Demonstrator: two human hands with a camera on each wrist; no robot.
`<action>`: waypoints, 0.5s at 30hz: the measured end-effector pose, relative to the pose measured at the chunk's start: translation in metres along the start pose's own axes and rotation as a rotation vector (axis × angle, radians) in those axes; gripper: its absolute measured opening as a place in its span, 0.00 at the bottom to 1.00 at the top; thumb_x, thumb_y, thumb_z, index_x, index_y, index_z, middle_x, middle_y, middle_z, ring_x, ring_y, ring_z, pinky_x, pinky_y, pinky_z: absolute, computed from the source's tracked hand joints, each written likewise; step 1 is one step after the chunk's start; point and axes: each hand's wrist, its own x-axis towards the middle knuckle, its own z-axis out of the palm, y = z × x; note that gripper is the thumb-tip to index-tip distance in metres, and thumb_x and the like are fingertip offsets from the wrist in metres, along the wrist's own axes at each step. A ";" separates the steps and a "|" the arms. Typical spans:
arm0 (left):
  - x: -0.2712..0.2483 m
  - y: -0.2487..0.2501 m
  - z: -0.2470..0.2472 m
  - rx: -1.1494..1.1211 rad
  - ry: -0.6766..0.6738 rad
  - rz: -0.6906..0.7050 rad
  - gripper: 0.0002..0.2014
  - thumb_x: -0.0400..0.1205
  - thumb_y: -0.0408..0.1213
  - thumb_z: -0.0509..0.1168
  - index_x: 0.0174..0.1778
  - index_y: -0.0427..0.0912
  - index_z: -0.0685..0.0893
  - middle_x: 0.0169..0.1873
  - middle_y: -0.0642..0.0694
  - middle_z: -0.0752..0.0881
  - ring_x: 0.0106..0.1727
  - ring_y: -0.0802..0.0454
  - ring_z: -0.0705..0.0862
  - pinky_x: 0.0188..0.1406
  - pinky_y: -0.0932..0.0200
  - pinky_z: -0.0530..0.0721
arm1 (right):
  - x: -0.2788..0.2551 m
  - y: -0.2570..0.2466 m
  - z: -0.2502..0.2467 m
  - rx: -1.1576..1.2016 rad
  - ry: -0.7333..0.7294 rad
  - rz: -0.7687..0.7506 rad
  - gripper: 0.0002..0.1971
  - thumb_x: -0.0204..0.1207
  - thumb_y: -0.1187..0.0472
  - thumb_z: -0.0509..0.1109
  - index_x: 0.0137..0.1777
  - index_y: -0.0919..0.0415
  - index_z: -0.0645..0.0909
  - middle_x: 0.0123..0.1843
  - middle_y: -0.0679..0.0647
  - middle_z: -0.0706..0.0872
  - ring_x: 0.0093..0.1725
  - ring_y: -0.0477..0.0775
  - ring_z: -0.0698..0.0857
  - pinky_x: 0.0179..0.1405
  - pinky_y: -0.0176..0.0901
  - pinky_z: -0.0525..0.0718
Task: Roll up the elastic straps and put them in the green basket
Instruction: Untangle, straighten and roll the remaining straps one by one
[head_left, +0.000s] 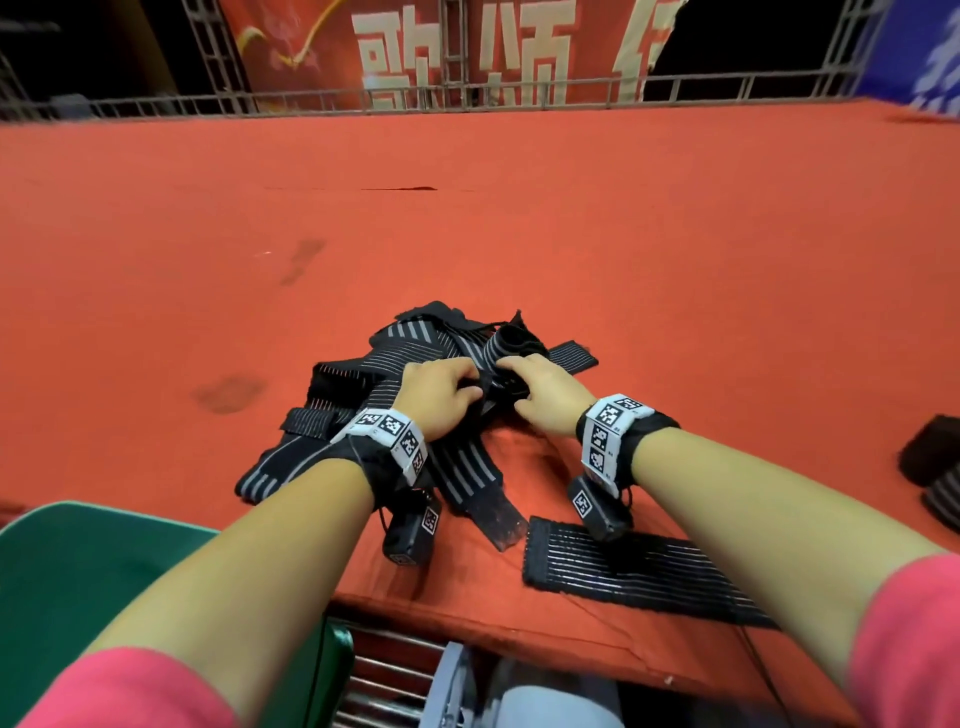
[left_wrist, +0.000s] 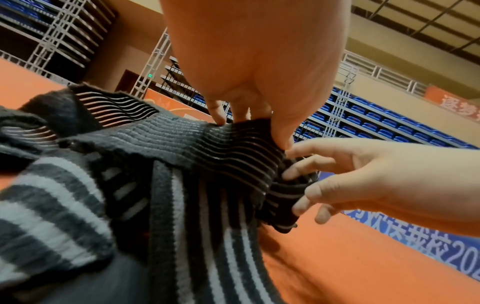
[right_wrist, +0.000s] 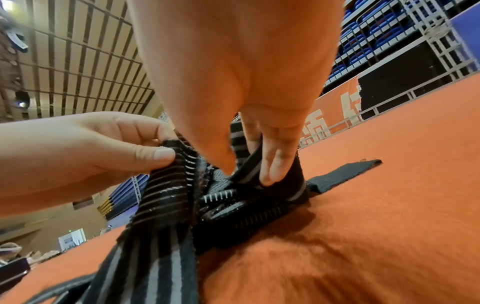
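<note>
While the tangled pile of elastic straps (head_left: 415, 395) sits on the red cloth table (head_left: 519, 208), barely started, by the look of it: most of the black-and-grey bands sprawled loose and crossing one another, one more strap (head_left: 639, 577) lying flat and unrolled near the table's front edge. Green basket (head_left: 78, 571) down at the lower left, just off the table corner, nothing visible inside from this angle, though its floor mostly hidden by the arm. Two dark bundles (head_left: 935, 467) at the far right edge, possibly rolled straps, too cropped to say. Left hand (head_left: 434, 397) curled down on top of the heap, thumb and forefinger pinching the edge of a ribbed strap (left_wrist: 233, 148), seen clearly from both wrist views. Right hand (head_left: 540, 395) right beside it, fingers bent into the same knot of fabric, thumb and two fingers closing on a striped band (right_wrist: 246, 174) that already looks partly wound at its end. Hands nearly touching, both buried in the middle of the pile, well apart from the basket. Still to do, judging from here: free this one strap, finish its roll, drop it in, then repeat for every other band.
</note>
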 end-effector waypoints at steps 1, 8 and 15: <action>0.000 0.004 0.000 -0.004 -0.015 0.020 0.03 0.83 0.41 0.68 0.50 0.49 0.84 0.44 0.54 0.88 0.54 0.47 0.84 0.71 0.47 0.67 | -0.002 -0.001 -0.002 0.043 -0.004 -0.040 0.34 0.75 0.66 0.67 0.82 0.51 0.67 0.69 0.57 0.76 0.64 0.57 0.80 0.66 0.45 0.76; -0.002 0.010 0.000 -0.022 -0.119 0.130 0.03 0.81 0.38 0.69 0.50 0.47 0.84 0.37 0.57 0.82 0.48 0.46 0.85 0.59 0.47 0.78 | -0.005 -0.015 -0.005 0.141 -0.055 -0.154 0.26 0.77 0.60 0.73 0.74 0.48 0.75 0.57 0.56 0.80 0.46 0.52 0.82 0.51 0.46 0.79; -0.009 -0.008 0.003 0.101 -0.228 0.039 0.07 0.77 0.42 0.71 0.45 0.53 0.78 0.43 0.51 0.87 0.48 0.46 0.85 0.51 0.49 0.82 | -0.001 -0.016 0.003 -0.035 -0.056 -0.070 0.02 0.79 0.58 0.74 0.45 0.53 0.84 0.45 0.49 0.83 0.48 0.52 0.81 0.50 0.47 0.79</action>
